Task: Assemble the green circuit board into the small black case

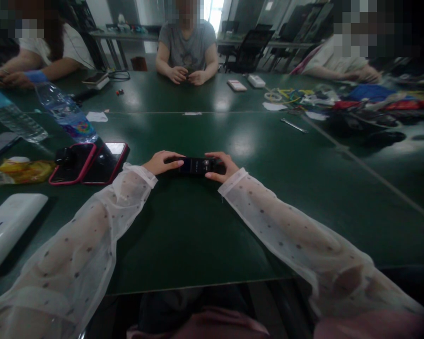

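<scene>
A small black device with a lit screen (195,165) lies lengthwise between my hands, low over the green table (183,230). My left hand (163,163) grips its left end, the thumb along the near edge of the screen. Around the right end, the thumb and fingers of my right hand (224,166) are curled. White and faint text shows on the screen, too small to read. Its underside is hidden. Sheer white sleeves with dark dots cover both my forearms.
To the left are two phones in red cases (105,162), a yellow packet (24,170), a white power bank (12,230) and water bottles (65,110). A wrench (294,125) and tangled cables (293,95) lie right. Three people sit around the table.
</scene>
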`<state>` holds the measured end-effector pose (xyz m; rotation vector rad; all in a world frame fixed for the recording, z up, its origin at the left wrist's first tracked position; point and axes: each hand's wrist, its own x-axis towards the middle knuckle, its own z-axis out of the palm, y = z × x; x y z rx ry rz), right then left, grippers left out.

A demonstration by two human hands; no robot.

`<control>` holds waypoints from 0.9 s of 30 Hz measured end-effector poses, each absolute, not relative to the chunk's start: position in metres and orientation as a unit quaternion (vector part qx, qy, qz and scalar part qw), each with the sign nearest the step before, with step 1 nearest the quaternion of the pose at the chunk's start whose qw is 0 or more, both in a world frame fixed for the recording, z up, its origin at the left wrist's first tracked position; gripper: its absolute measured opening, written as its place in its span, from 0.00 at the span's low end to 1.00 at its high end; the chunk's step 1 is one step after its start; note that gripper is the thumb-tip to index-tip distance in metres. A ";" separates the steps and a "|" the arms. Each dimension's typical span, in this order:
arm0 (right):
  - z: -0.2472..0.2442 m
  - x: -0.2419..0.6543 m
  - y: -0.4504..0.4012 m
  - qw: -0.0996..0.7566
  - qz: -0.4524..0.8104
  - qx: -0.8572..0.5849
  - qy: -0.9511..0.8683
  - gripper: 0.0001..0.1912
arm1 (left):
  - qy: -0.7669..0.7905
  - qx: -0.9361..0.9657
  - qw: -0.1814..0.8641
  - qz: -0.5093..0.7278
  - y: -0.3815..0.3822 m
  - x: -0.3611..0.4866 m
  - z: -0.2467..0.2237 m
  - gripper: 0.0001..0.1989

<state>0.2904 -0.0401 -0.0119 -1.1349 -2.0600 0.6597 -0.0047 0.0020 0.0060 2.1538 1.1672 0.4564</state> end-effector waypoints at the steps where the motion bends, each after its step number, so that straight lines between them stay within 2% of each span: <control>1: -0.013 0.291 -0.039 0.339 0.243 -0.432 -0.799 0.36 | 0.445 0.819 0.316 0.175 0.002 -0.005 0.005 0.33; 9: -0.020 0.291 -0.034 0.343 0.238 -0.428 -0.802 0.29 | 0.448 0.816 0.309 0.194 0.007 -0.005 -0.003 0.35; 19: -0.026 0.286 -0.033 0.416 0.297 -0.436 -0.741 0.27 | 0.461 0.795 0.328 0.218 0.005 -0.005 -0.002 0.38; 24: -0.022 0.285 -0.035 0.479 0.342 -0.415 -0.694 0.31 | 0.443 0.802 0.336 0.219 0.005 -0.005 -0.001 0.43; 27: -0.023 0.289 -0.029 0.491 0.333 -0.441 -0.673 0.35 | 0.423 0.814 0.331 0.221 0.006 -0.006 -0.003 0.43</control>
